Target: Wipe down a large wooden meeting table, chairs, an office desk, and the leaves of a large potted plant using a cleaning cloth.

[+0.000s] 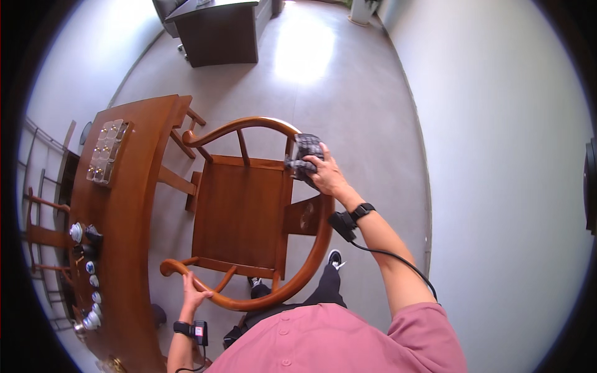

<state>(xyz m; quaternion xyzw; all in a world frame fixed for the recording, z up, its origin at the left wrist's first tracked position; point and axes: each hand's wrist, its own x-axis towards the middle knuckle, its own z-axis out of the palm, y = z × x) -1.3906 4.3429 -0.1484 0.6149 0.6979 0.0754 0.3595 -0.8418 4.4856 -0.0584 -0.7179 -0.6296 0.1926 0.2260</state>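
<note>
Before me stands a wooden armchair [240, 215] with a curved horseshoe rail and a flat seat. My right hand [326, 173] presses a dark checked cloth [308, 151] onto the far side of the curved rail. Below the cloth, the wooden back splat [305, 215] bears a small pale ornament. My left hand [193, 293] grips the near armrest [212, 291], close to its scrolled end, thumb on the wood. The cloth hides part of the rail under it. Both wrists wear black straps with small cabled devices.
Left of the chair runs a long wooden table [135, 196]. On it are a tray of clear lidded boxes [107, 151] and several small teacups [94, 280]. Another wooden chair [46, 235] stands beyond it. A dark desk [217, 37] is ahead; a white wall [494, 177] rises at right.
</note>
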